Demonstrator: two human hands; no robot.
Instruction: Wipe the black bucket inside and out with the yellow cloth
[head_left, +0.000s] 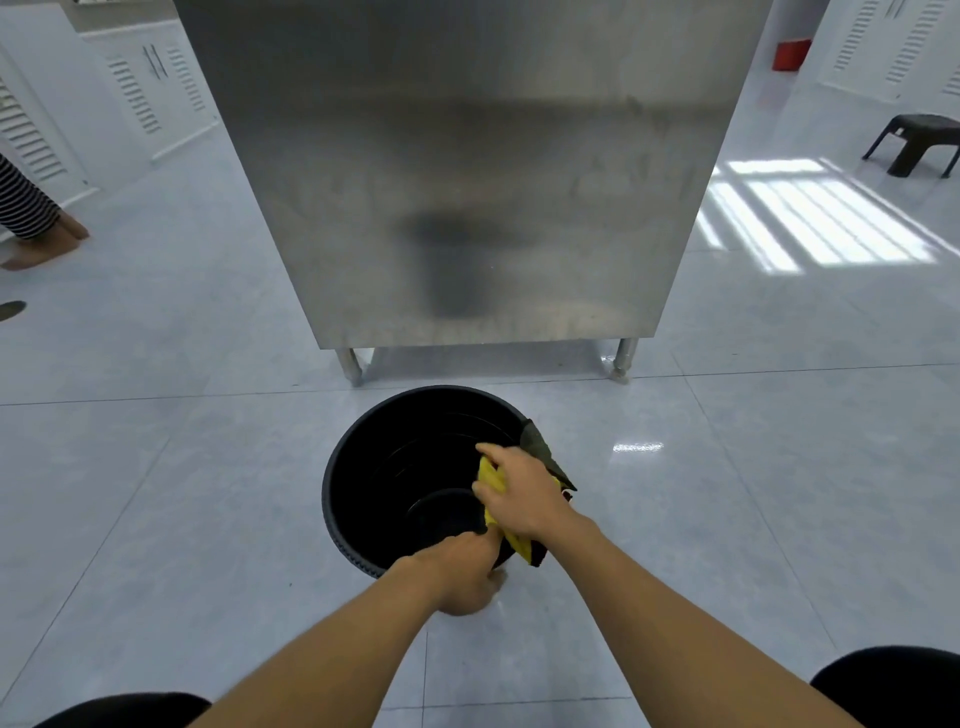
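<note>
Gripping black bucket (395, 467) rim, hands pressing crumpled yellow cloth (491, 480) inside

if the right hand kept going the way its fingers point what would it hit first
Most likely the bucket's inner wall. The right hand, pressing the cloth at the right rim, points up-left across the open mouth, with nothing else showing in that line. Depth is unclear, so it might meet the floor of the bucket instead.

The pale tiled floor (208, 493) carries the black bucket (374, 467), steel cabinet legs (353, 366) and perhaps a stool (917, 143).
</note>
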